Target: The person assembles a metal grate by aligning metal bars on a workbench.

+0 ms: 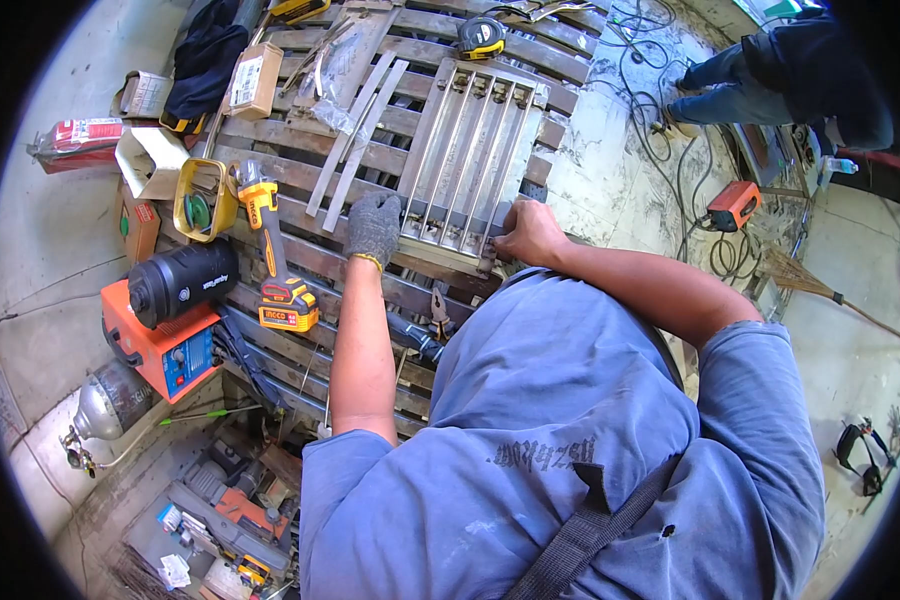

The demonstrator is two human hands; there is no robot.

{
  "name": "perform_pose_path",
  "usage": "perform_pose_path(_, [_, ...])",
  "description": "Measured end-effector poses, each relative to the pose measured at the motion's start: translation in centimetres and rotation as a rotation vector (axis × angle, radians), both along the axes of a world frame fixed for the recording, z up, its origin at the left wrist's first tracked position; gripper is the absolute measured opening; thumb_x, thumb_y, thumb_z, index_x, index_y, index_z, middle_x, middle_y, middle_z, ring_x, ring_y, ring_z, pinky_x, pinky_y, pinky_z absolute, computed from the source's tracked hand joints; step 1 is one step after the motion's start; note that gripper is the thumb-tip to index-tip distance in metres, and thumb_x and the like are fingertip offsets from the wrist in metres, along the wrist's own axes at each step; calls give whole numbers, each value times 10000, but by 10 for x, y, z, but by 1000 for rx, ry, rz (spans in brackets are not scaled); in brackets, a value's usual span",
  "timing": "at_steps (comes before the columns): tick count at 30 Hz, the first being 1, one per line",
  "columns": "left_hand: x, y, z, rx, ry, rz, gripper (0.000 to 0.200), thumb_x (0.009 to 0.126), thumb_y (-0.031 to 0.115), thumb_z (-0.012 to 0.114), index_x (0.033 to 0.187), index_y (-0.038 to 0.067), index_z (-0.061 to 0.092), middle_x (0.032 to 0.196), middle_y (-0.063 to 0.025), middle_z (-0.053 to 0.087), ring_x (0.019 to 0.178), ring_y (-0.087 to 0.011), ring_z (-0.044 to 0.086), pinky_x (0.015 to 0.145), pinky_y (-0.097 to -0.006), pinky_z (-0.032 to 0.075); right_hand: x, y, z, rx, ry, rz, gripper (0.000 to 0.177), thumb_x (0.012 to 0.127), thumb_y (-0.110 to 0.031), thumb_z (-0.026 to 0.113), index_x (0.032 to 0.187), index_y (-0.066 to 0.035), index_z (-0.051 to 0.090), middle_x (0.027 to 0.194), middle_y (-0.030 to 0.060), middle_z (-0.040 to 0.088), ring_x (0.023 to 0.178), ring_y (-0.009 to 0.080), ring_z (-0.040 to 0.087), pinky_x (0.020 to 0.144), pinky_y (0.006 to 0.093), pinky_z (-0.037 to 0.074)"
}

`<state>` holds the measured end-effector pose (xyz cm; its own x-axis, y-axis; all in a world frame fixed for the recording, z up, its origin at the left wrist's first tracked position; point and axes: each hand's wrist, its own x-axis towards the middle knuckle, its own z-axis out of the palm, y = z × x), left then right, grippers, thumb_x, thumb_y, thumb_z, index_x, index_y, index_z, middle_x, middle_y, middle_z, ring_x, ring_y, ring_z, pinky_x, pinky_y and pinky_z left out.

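A flat metal grate [467,150] with several parallel rods lies on a slatted metal work table [370,160] in front of me. My left hand [374,228], in a grey knitted glove, is closed at the grate's near left corner; its fingertips are partly hidden. Bare and bent at the fingers, my right hand [532,232] grips the near right corner. Two thin flat metal strips [355,145] lie left of the grate. Close to my belly, a clamp-like tool [438,308] rests on the slats.
A tape measure [481,38] sits beyond the grate. On the left are a cordless angle grinder [275,250], a black flask [184,283] on an orange welding machine [160,335], and a gas cylinder [110,400]. Another person [770,75] stands at right near cables and an orange machine [735,206].
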<state>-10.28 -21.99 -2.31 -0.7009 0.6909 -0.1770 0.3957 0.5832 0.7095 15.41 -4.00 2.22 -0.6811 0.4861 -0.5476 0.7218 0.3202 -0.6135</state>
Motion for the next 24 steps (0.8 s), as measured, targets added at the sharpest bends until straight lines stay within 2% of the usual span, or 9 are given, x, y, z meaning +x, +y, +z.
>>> perform_pose_path(3, [0, 1, 4, -32, 10, -18, 323, 942, 252, 626, 1036, -4, 801, 1040, -244, 775, 1011, -421, 735, 926, -483, 559, 0, 1, 4, 8, -14, 14, 350, 728, -245, 846, 861, 69, 765, 873, 259, 765, 868, 353, 782, 839, 429, 621])
perform_pose_path(6, [1, 1, 5, -38, -1, -11, 328, 945, 250, 620, 1039, -7, 800, 1045, -239, 777, 1011, -414, 738, 929, -479, 559, 1, 1, 7, -7, 24, 2, 372, 734, -251, 819, 852, 100, 778, 876, 322, 745, 895, 416, 771, 868, 448, 616])
perform_pose_path(15, [-2, -1, 0, -51, -3, -19, 347, 955, 277, 641, 1078, -7, 799, 1085, -241, 777, 1048, -413, 733, 950, -482, 553, 1, 2, 8, -27, 13, 0, 396, 736, -235, 849, 916, 109, 768, 935, 317, 757, 935, 407, 774, 889, 445, 614])
perform_pose_path(24, [1, 1, 9, -44, 3, -28, 350, 955, 274, 631, 1072, -12, 795, 1084, -246, 776, 1050, -417, 730, 959, -484, 550, 0, 1, 11, -5, 19, -1, 382, 734, -240, 839, 900, 98, 772, 924, 301, 761, 929, 397, 774, 894, 440, 614])
